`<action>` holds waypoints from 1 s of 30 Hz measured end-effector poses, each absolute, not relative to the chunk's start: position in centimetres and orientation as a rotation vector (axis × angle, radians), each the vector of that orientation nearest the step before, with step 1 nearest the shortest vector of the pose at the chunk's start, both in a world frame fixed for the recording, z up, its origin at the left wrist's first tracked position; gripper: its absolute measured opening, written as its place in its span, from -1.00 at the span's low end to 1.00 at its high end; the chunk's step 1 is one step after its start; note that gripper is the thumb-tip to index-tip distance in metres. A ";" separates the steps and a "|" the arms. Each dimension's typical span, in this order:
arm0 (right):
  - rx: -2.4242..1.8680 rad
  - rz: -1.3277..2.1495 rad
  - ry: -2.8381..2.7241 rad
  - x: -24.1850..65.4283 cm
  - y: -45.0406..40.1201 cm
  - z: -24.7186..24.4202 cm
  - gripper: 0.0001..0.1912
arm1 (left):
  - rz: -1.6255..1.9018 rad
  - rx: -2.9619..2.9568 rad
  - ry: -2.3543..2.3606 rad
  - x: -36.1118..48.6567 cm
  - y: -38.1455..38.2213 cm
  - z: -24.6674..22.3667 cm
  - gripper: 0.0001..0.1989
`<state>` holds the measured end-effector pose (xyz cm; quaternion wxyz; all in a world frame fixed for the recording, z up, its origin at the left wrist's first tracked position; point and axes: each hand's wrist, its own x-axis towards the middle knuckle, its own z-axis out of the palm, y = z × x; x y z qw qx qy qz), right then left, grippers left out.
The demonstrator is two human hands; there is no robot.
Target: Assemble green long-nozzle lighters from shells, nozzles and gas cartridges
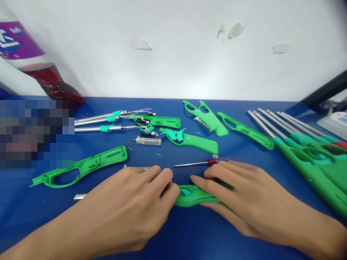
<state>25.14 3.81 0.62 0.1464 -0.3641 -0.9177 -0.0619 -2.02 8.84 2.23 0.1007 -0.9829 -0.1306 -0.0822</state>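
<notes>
A green long-nosed gas lighter lies across the front middle of the table, its metal tip showing left of my left hand. My left hand is closed around its front part, with thumb and index finger pressed together. The handle end is gripped by my right hand, fingers above and thumb below. Just beyond that hand rests a red-handled screwdriver, its handle partly hidden. Left of my hands is an open green handle half. A clear fuel tank lies behind them.
Metal lighter tubes with wires lie at back left, near more green handle halves and small screws. Several assembled lighters lie at right. A bottle of red drink stands back left, before the white wall.
</notes>
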 end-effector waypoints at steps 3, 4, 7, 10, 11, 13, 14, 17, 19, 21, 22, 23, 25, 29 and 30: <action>-1.039 -0.187 -2.619 25.2 3.8 0.7 -0.73 | -0.313 -2.893 -0.412 -2.0 8.9 2.2 -0.86; -1.031 -0.185 -2.608 25.2 3.8 0.8 -0.74 | -0.326 -2.890 -0.416 -2.0 8.9 2.1 -0.85; -1.012 -0.201 -2.580 25.2 3.7 1.0 -0.76 | -0.362 -2.896 -0.411 -2.0 9.0 2.0 -0.81; -1.013 -0.225 -2.575 25.3 3.6 1.2 -0.77 | -0.415 -2.900 -0.423 -1.9 9.0 2.0 -0.75; -1.013 -0.224 -2.575 25.3 3.5 1.2 -0.77 | -0.427 -2.902 -0.430 -1.8 9.0 2.0 -0.73; -1.013 -0.223 -2.567 25.3 3.4 1.3 -0.78 | -0.451 -2.907 -0.449 -1.7 9.0 2.2 -0.70; -1.012 -0.223 -2.563 25.3 3.4 1.4 -0.79 | -0.472 -2.910 -0.461 -1.6 8.9 2.3 -0.69; -1.022 -0.244 -2.541 25.3 3.2 1.7 -0.83 | -0.546 -2.923 -0.493 -1.5 8.7 2.6 -0.66; -1.029 -0.260 -2.533 25.2 3.2 1.8 -0.83 | -0.568 -2.930 -0.504 -1.5 8.6 2.7 -0.66; -1.036 -0.268 -2.527 25.2 3.1 1.7 -0.82 | -0.570 -2.930 -0.504 -1.6 8.6 2.7 -0.69; -1.040 -0.264 -2.520 25.2 3.2 1.6 -0.81 | -0.567 -2.926 -0.503 -1.6 8.7 2.7 -0.71; -1.047 -0.254 -2.506 25.2 3.2 1.5 -0.80 | -0.562 -2.922 -0.497 -1.7 8.8 2.7 -0.72; -1.077 -0.213 -2.462 25.4 3.5 1.3 -0.79 | -0.562 -2.894 -0.496 -1.9 9.2 2.6 -0.74; -1.191 0.032 -2.338 25.8 4.1 1.3 -0.75 | -0.655 -2.752 -0.525 -1.9 9.9 2.6 -0.76; -1.201 0.108 -2.309 25.9 4.3 1.4 -0.75 | -0.679 -2.717 -0.534 -1.9 10.0 2.7 -0.76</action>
